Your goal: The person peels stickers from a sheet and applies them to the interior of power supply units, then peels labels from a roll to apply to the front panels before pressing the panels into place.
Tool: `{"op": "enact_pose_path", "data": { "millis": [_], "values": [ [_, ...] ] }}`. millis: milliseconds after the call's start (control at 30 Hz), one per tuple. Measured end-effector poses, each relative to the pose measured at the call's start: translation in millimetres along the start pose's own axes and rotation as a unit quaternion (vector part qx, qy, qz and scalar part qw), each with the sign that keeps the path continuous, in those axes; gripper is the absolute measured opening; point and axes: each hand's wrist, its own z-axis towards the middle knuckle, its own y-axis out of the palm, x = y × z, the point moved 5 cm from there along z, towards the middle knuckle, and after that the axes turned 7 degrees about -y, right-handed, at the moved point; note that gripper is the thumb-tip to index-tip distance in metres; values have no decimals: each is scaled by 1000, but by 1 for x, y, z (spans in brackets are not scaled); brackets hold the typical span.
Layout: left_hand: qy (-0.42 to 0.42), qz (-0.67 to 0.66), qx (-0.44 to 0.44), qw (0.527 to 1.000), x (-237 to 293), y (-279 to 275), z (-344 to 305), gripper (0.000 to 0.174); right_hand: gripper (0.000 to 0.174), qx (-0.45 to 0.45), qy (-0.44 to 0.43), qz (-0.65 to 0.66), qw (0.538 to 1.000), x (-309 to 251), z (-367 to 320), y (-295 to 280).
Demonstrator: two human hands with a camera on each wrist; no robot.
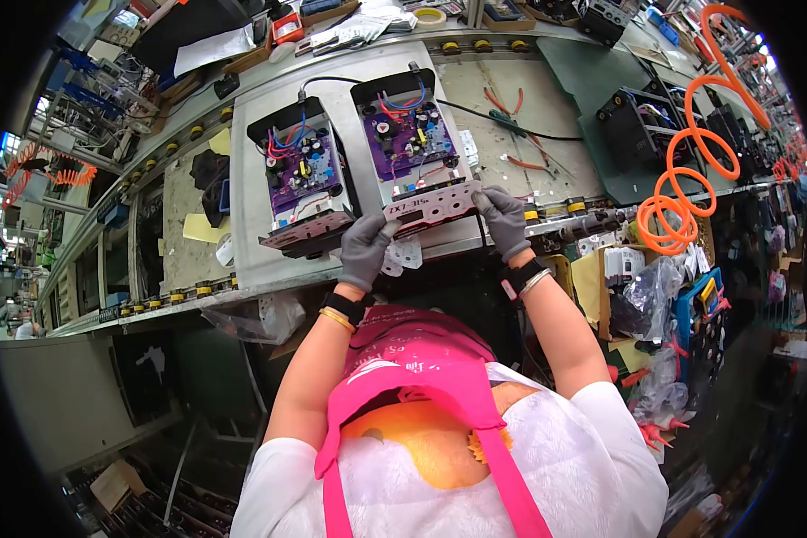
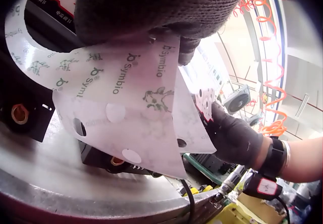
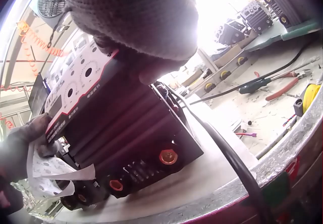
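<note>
A white panel sticker [image 1: 433,207] marked ZX7-315, with round holes and a red-and-black lower edge, stretches between two grey-gloved hands. My left hand [image 1: 365,252] pinches its left end, my right hand [image 1: 504,224] its right end. Peeled backing paper [image 2: 108,90] printed "Symbio" hangs curled from the left fingers. Close behind the sticker is the black front panel [image 3: 146,163] of an open machine with a purple circuit board [image 1: 410,134]; the panel has copper-coloured sockets. To its left stands a similar open machine [image 1: 300,166], its front panel tilted outward.
A black cable [image 1: 511,123] runs over the bench, right of the machines. Orange-handled pliers [image 1: 529,164] and cutters lie there. Orange coiled hoses [image 1: 668,215] hang at right, near black machine housings [image 1: 641,130]. The bench's metal front edge [image 3: 282,153] runs below my hands.
</note>
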Motion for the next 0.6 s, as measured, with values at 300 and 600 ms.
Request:
{"op": "enact_pose_path", "data": {
  "millis": [300,600],
  "values": [
    [1,13,-2,1000,9,0,2,13,13,-4,-4,-9,1000,0,1,0],
    [-11,72,-8,997,11,-3,2,15,16,13,-4,-35,999,0,0,2]
  ]
}}
